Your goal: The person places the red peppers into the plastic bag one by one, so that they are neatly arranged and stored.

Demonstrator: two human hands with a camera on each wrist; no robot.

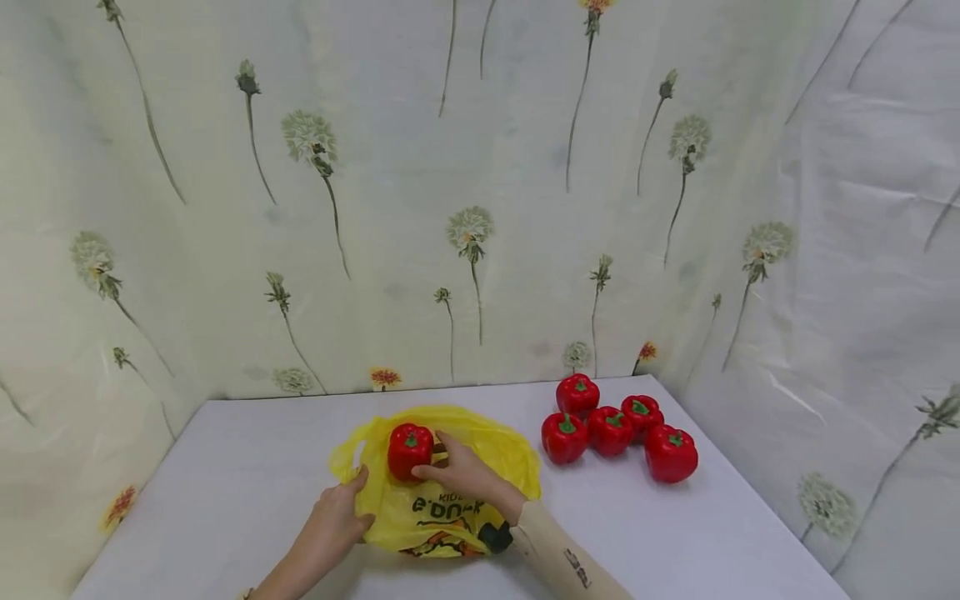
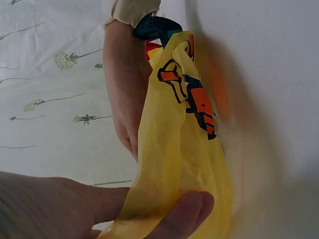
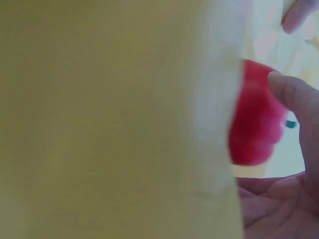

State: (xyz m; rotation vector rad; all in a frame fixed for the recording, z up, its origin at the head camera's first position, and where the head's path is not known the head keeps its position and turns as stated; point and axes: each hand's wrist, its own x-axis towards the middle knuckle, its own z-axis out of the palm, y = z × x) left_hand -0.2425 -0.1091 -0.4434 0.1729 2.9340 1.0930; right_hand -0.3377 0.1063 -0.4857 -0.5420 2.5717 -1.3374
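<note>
Yes; pepper [image 1: 409, 452] in right hand [image 1: 467, 473]

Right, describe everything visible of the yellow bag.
The bag is yellow, thin, crinkled and partly see-through, like plastic. It bears dark lettering and an orange-and-black print, with a slot-like opening near its left end. It lies spread on the table, near edge raised, pinched by the left hand. A red pepper shows against it; whether inside is unclear.

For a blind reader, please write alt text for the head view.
A person's right hand holds a red bell pepper at a yellow bag, whose edge the left hand pinches. Five more red peppers sit to the right on a white table, before a dandelion-print backdrop.
</note>
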